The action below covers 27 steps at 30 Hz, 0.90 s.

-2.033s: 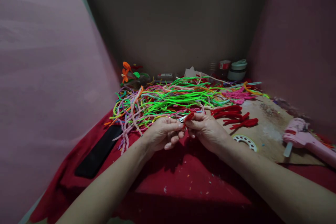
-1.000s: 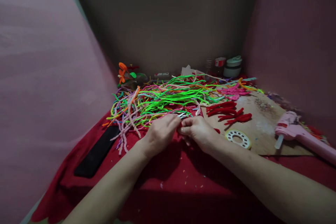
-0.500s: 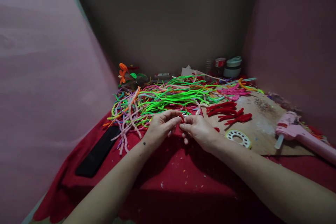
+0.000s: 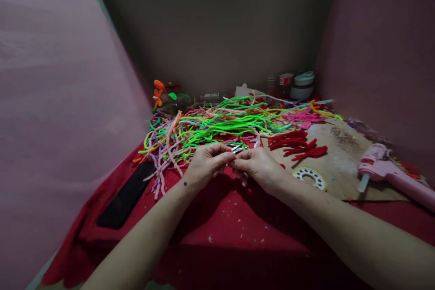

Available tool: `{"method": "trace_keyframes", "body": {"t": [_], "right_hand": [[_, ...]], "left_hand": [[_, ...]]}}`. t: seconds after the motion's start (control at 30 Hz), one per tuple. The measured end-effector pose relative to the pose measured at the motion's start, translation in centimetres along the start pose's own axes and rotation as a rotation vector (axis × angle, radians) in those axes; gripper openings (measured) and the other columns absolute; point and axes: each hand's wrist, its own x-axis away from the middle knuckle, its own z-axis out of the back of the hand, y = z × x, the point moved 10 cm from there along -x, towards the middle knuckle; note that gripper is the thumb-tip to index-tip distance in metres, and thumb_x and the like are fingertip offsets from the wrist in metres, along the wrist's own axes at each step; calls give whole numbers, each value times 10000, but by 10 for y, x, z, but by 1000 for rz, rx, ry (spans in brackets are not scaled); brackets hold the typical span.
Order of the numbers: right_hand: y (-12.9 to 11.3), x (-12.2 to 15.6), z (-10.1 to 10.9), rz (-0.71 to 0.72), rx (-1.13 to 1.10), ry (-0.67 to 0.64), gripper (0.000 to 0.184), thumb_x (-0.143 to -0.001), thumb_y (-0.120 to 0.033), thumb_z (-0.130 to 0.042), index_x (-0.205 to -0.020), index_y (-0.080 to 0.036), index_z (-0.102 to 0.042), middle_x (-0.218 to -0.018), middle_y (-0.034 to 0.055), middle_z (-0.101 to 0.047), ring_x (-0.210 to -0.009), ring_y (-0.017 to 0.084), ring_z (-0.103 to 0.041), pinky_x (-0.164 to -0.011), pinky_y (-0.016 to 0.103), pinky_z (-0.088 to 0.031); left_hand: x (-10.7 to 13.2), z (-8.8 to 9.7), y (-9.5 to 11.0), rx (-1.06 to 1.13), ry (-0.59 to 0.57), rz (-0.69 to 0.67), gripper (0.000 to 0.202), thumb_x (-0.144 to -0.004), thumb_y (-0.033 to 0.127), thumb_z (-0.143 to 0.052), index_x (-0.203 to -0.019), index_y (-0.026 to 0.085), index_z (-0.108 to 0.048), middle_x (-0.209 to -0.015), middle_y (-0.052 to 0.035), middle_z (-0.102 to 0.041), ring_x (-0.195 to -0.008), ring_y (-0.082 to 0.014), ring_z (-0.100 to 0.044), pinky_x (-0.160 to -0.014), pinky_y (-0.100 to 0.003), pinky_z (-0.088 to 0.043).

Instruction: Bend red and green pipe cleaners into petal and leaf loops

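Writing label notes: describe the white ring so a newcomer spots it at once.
On the red cloth, find the brown board to the right of the right hand. Near the board's front, beside the right forearm, between dark-red fuzzy stems and a pink glue gun, is a white ring. Unlike those neighbours, it's round, with small dark holes circling its large central opening.

Silvery tool (image 4: 239, 148), bright green pipe cleaners (image 4: 234, 124), red cloth (image 4: 220, 226)
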Motion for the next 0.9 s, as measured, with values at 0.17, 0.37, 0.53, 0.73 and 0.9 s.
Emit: {"method": "trace_keyframes", "body": {"t": [0.17, 0.37, 0.53, 0.73, 0.9], "right_hand": [[-7, 1, 5, 89, 334, 106, 215, -710, -183, -489, -496, -167, -497, -407, -35, -470, -318, 72, -420, -357, 202, -284], [-28, 9, 2, 265, 569, 162, 221, -738, -160, -478, -523, -161, -527, -437, -16, -493, -392, 75, -413, -434, 214, -282], [-19, 4, 5, 214, 422, 122, 233, -722, -203, -477, -497, -156, -517, -405, -29, -465, -363, 62, -374, -405, 211, -247], [-1, -1, 10, 31, 202, 94, 134, -595, -166, -518, -462, -155, -508, -358, -51, -424, -306, 54, -340, -344, 204, -231], [0, 0, 5, -21, 30, 63, 136, -568, -174, -540, -442, -163, -490, -323, -61, -399, -274, 56, -300, -293, 200, -201]], "left_hand": [[0, 7, -5, -112, 93, 53, 191, -690, 279, -608, -594, 132, -532, -388, 53, -451, -316, -30, -345, -327, -151, -228], [-2, -1, -10, -3, -16, 72, 141, -707, 283, -569, -693, 144, -549, -401, 59, -458, -304, -53, -326, -310, -179, -227], [-2, 6, 2, -189, 57, -82, 109, -711, 257, -569, -679, 153, -563, -428, 64, -458, -367, -50, -360, -385, -174, -268], [7, 7, 33, -536, 194, -335, 105, -693, 196, -576, -600, 161, -611, -536, 20, -564, -508, -77, -470, -506, -189, -338], [-2, 5, 3, -175, 79, -47, 164, -716, 276, -567, -605, 157, -546, -391, 57, -440, -346, -53, -348, -379, -179, -248]]}}
